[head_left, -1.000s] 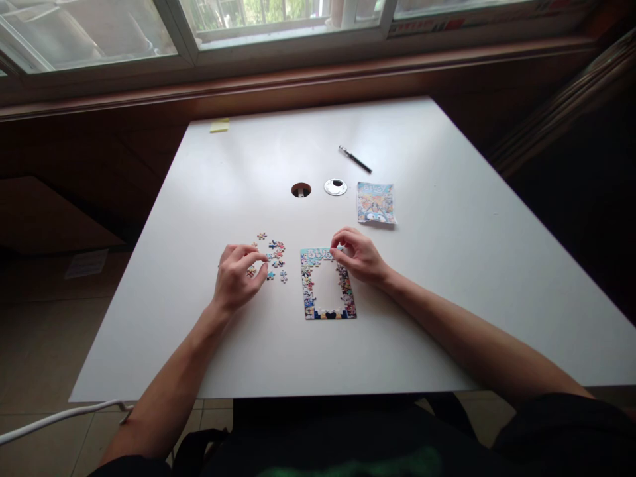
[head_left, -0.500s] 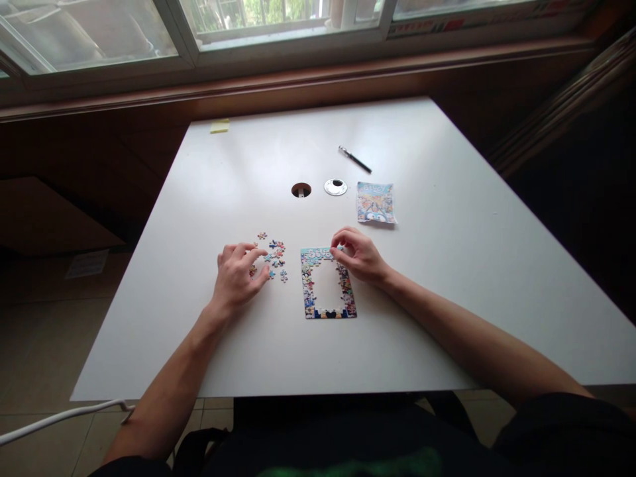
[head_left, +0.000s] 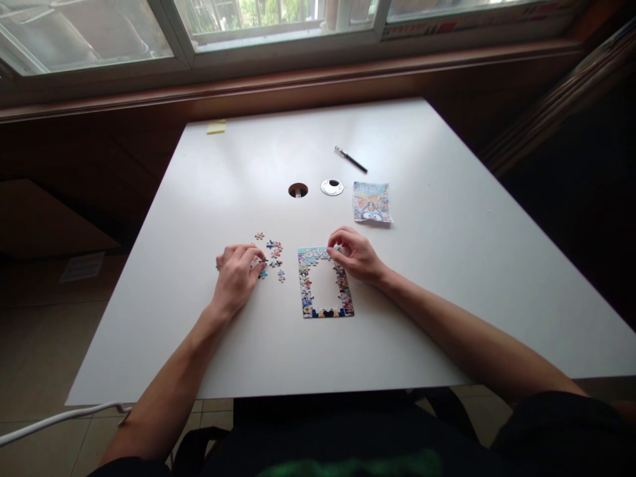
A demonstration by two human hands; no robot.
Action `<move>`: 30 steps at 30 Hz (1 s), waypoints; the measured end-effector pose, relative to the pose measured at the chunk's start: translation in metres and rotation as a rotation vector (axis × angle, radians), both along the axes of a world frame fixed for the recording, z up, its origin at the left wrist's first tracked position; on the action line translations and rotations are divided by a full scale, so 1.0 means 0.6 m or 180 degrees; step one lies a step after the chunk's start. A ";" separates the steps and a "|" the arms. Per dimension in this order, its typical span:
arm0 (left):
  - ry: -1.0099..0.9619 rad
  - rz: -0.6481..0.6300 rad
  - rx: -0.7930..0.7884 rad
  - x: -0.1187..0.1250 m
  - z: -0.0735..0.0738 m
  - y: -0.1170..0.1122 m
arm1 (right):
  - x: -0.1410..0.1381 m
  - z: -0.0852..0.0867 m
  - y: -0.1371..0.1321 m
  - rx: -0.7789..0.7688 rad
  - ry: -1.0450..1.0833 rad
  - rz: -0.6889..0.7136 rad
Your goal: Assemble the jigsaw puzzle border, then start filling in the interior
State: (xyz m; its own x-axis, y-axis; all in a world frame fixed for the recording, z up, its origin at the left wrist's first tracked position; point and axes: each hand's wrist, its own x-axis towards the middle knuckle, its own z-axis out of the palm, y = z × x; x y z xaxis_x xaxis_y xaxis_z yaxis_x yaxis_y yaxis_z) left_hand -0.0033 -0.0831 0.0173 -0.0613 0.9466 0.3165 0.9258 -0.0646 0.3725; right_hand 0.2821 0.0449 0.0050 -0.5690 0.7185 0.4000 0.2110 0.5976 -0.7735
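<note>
My left hand [head_left: 238, 271] is closed in a pinch, with a dark puzzle piece [head_left: 265, 259] between thumb and forefinger. Loose jigsaw pieces [head_left: 276, 254] lie scattered on the table around its fingertips, and the hand covers some of them. To the right lies a partly assembled jigsaw puzzle [head_left: 305, 291], a colourful border frame around a bare middle. My right hand [head_left: 358, 257] rests over its upper right corner, fingers curled and thumb and forefinger together at the top edge. Whatever those fingertips may hold is too small to make out.
On the white table [head_left: 427, 298], a printed picture packet [head_left: 372, 203] lies beyond my right hand. Farther back are a black pen [head_left: 351, 159], a round metal cover [head_left: 332, 187] and a cable hole [head_left: 298, 191]. A yellow sticky note [head_left: 216, 126] marks the far left corner.
My left thumb and forefinger have closed together on a piece among the loose ones. My right hand stays at the puzzle's upper right corner. The whole view has shifted slightly.
</note>
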 end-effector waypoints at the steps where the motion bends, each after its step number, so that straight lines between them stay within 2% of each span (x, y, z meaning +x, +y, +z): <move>1: -0.0171 -0.0072 0.0026 0.001 0.001 0.000 | 0.000 0.001 0.000 0.0023 -0.0009 -0.0002; 4: -0.1057 -0.0518 0.0024 0.012 0.004 -0.002 | -0.001 0.002 -0.003 0.0226 -0.0046 0.0065; 7: -0.2103 -0.1033 -0.0151 0.038 0.002 -0.007 | -0.003 0.003 -0.011 0.0657 -0.0159 0.0274; 9: -0.2604 -0.1159 -0.0363 0.058 0.001 -0.010 | -0.005 0.004 -0.021 0.0980 -0.0272 0.0433; 12: -0.2421 -0.1377 -0.0396 0.076 0.001 -0.012 | -0.009 0.007 -0.040 0.1317 -0.0370 0.0650; 16: -0.2011 -0.1581 -0.0224 0.076 0.005 -0.009 | -0.014 0.011 -0.059 0.1537 -0.0426 0.0910; 18: -0.2158 -0.1612 -0.0288 0.076 0.004 -0.009 | -0.017 0.011 -0.062 0.1600 -0.0465 0.0963; 23: -0.3034 -0.1412 -0.0771 0.082 -0.001 -0.015 | -0.021 0.009 -0.062 0.1613 -0.0554 0.1010; 30: -0.3237 -0.1414 -0.0928 0.080 -0.010 -0.017 | -0.021 0.007 -0.064 0.1662 -0.0584 0.1132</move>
State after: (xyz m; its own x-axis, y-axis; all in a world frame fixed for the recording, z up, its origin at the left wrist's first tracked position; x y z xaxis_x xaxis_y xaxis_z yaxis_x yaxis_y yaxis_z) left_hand 0.0445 -0.0931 0.0111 0.1948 0.9778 0.0771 0.1046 -0.0989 0.9896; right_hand 0.2693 0.0066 0.0093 -0.8281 0.2117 0.5190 0.0321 0.9423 -0.3332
